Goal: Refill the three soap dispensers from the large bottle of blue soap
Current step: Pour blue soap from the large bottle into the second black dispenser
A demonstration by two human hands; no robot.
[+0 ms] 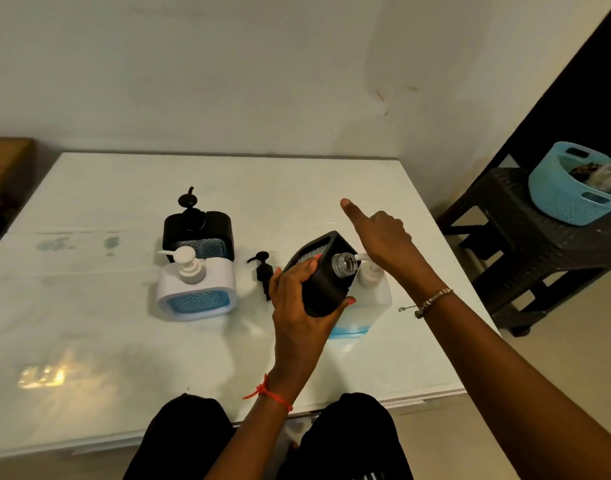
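My left hand [297, 299] grips a black soap dispenser [326, 285] and holds it tilted above the table. Its pump is off, and its clear open neck [344, 265] sits right at the white nozzle of the large bottle of blue soap [363, 317]. That bottle stands just behind and is nearly empty, with blue only at its bottom. My right hand [383, 237] rests on top of the bottle's pump head, fingers bent over it and thumb sticking out. The removed black pump [264, 271] lies on the table. A white dispenser [196, 289] and a second black one [198, 233] stand to the left with their pumps on.
The white table [89, 306] stands against a wall, with a wet smear at its left side. To the right, a dark wicker stool [539, 244] carries a light blue basket [571, 195]. A cardboard box [6, 164] sits at the far left.
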